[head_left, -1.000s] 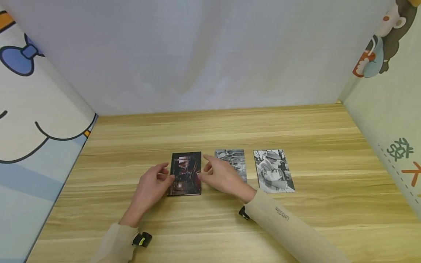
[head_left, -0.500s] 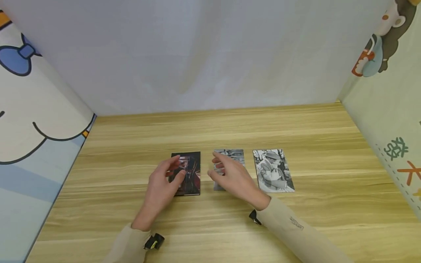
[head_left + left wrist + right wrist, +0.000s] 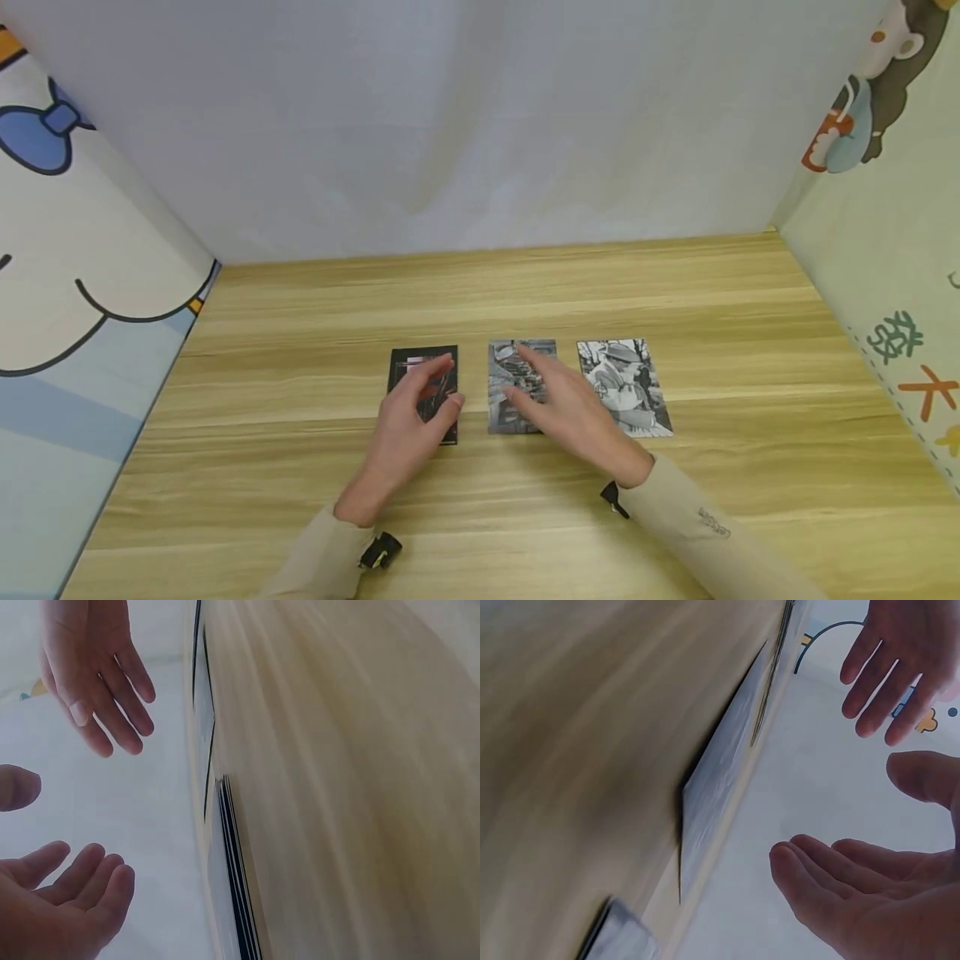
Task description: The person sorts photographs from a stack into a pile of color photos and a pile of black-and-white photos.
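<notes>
Three photo cards lie in a row on the wooden table. A dark photo card (image 3: 441, 407) is at the left; the left wrist view shows it as a stack of several thin layers (image 3: 238, 877). In the middle lies a grey photo card (image 3: 504, 417), flat. The black-and-white photo card (image 3: 630, 392) at the right shows a figure in a hat. My left hand (image 3: 405, 425) hovers over the dark stack, holding nothing and partly covering it. Above the grey card is my right hand (image 3: 573, 408), fingers and thumb spread apart, also holding nothing. Both palms (image 3: 862, 889) face inward.
The light wooden tabletop (image 3: 300, 325) runs back to a white cloth wall (image 3: 480, 125). Cartoon-printed panels (image 3: 97, 225) stand at the left and right sides. Dark wrist straps (image 3: 380, 550) sit at both sleeve cuffs.
Both hands have left the sides of the dark stack and moved rightward. The left hand now covers part of that stack; the right hand has spread its fingers over the grey card.
</notes>
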`<state>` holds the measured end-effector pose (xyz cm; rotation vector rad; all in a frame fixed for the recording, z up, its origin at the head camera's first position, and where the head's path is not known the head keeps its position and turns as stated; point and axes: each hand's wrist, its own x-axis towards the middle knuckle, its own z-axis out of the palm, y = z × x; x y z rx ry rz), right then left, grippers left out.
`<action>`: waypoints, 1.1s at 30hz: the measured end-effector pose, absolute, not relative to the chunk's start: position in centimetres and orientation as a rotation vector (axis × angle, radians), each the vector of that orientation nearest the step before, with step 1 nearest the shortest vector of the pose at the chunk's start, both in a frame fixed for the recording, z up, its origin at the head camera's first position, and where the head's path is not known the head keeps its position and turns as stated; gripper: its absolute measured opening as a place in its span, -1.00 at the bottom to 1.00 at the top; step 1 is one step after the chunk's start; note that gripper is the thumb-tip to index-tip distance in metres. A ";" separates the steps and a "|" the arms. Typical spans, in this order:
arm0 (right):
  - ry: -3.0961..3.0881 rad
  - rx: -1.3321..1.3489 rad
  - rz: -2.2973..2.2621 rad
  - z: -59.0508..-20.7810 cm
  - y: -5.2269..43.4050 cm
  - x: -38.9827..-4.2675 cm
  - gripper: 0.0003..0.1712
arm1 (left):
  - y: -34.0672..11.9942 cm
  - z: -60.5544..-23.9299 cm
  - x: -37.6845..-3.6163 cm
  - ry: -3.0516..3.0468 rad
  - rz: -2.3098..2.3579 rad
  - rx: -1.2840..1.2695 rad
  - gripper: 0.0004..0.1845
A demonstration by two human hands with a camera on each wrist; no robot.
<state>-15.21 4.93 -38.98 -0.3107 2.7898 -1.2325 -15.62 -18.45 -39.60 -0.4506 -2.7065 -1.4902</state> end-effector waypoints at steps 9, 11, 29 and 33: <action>2.779 -0.268 -1.120 -39.2 6.9 -15.0 -0.13 | -16.9 -39.3 -15.2 -2.842 -1.495 -0.532 -0.29; 2.758 -0.245 -1.122 -39.2 7.3 -14.9 -0.11 | -16.6 -39.3 -15.3 -2.884 -1.512 -0.540 -0.26; 2.645 -0.194 -1.274 -39.8 8.5 -14.9 -0.10 | -14.9 -39.9 -16.2 -3.030 -1.569 -0.594 -0.15; 2.636 -0.187 -1.281 -39.8 8.5 -14.9 -0.12 | -14.7 -40.0 -16.3 -3.053 -1.526 -0.596 -0.15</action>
